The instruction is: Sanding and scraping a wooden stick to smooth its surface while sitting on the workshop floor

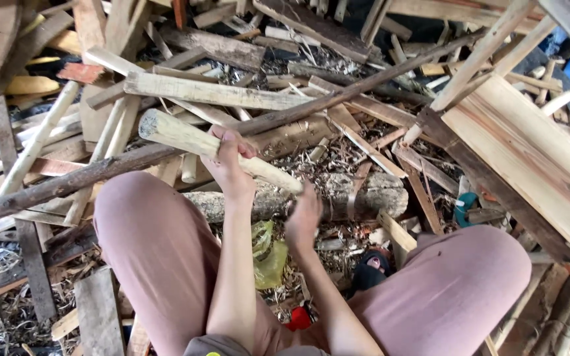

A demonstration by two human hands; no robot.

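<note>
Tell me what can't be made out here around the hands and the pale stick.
- Right hand, head view: motion-blurred, so its grip and whatever it holds cannot be told.
- Pale stick: its lower end vanishes into that blur; the left hand covers its middle.
- Log: partly hidden behind both hands.
- Red object: mostly hidden by the forearm.

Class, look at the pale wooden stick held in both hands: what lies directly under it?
Under the pale stick lie a rough grey log, wood shavings and offcuts. The left hand and right hand cover part of the log.
</note>
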